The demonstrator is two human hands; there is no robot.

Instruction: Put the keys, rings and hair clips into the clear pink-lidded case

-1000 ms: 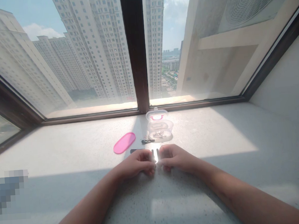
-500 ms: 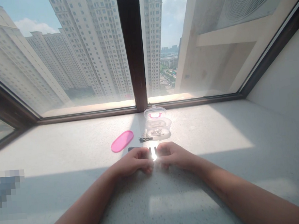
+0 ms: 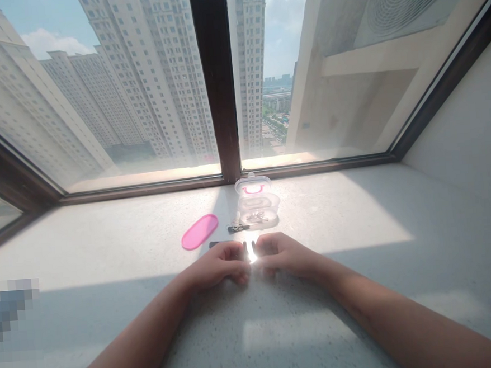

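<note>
Fingertips of your left hand [image 3: 223, 262] and right hand [image 3: 279, 254] face each other across a narrow gap, low over the pale speckled windowsill [image 3: 336, 217]. Your left forearm [image 3: 125, 330] slants in from the lower left, your right forearm [image 3: 389, 308] from the lower right, so the two converge in front of you with the wrists nearly straight. The backs of both hands are turned up and outward; the fingers curl in and each thumb points toward the other hand.

You have the left hand pinched on a slim dark strip [image 3: 245, 248] and the right hand pinched on a second dark strip [image 3: 253, 245]. Both strips stand roughly upright at your fingertips, in the gap between the hands. Strong glare washes out their lower ends, so you cannot tell whether they join into one object.

Just beyond your left fingers, a black bar [image 3: 216, 244] sticks out, partly covered by that hand. Beyond the gap lies a black piece with small metal loops [image 3: 238, 228], too small to identify. Past it sits a clear plastic case [image 3: 259, 212] with small shiny pieces inside, and behind that a clear lid [image 3: 253, 187] with a pink handle. A pink oval tray-like piece [image 3: 199, 232] lies beyond your left hand, off to its left.
</note>
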